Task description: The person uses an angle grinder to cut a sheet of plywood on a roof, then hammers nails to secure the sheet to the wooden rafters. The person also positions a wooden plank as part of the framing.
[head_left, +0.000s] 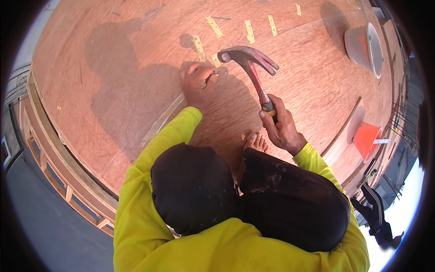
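My right hand [283,122] grips the dark handle of a claw hammer [256,79], whose red-painted shaft rises to a dark head held over the plywood [299,81]. The striking face is near my left hand [197,86], which is low at the board with its fingers pinched on what looks like a small nail [216,72], partly hidden. Just beyond those fingers lies a short piece of yellow tape [215,59]. A pale wooden strip [165,113] runs beside my left wrist. My bare toes [256,141] show below the hammer.
More yellow tape pieces [249,31] and loose nails [149,16] lie farther up. A grey bucket [358,45] and an orange bucket [364,138] stand at right, near another wooden strip [344,127]. Timber framing [68,195] edges the left side. A person in dark clothes [376,213] is at lower right.
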The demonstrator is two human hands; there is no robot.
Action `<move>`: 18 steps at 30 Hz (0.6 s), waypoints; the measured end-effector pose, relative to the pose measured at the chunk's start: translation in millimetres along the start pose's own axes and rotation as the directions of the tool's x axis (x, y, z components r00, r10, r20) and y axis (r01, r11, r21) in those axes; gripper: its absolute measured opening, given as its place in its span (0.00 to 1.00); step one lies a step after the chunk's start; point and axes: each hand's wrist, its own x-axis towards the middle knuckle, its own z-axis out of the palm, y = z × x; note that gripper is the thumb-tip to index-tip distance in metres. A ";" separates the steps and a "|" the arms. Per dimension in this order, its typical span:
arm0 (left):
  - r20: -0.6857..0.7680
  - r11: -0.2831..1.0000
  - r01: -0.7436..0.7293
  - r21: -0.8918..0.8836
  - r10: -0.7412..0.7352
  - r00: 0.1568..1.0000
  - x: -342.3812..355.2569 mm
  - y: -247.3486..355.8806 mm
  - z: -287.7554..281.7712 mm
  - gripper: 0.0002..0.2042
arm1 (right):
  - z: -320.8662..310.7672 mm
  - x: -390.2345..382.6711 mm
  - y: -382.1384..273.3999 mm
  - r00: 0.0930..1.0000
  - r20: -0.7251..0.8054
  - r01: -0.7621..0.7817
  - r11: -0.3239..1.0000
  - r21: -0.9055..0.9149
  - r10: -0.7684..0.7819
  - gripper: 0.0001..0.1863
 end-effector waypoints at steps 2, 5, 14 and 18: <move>-0.020 1.000 -0.023 0.004 0.023 1.000 0.2 -2.9 2.5 0.05 | -0.4 1.7 -6.4 1.000 -0.003 0.027 0.998 -0.049 -0.027 0.24; 0.011 0.999 -0.020 0.030 0.020 1.000 0.9 0.3 0.5 0.04 | 1.9 5.4 -14.1 0.996 0.002 0.085 0.991 -0.102 -0.086 0.25; 0.000 0.996 -0.056 0.064 0.056 0.998 3.3 4.7 -0.4 0.03 | 2.6 2.7 -6.6 0.978 -0.058 0.182 0.958 -0.221 -0.199 0.27; 0.005 0.993 -0.069 0.100 0.069 0.998 4.6 4.4 -0.5 0.03 | 2.0 4.7 8.7 0.980 0.030 0.195 0.936 -0.293 -0.195 0.27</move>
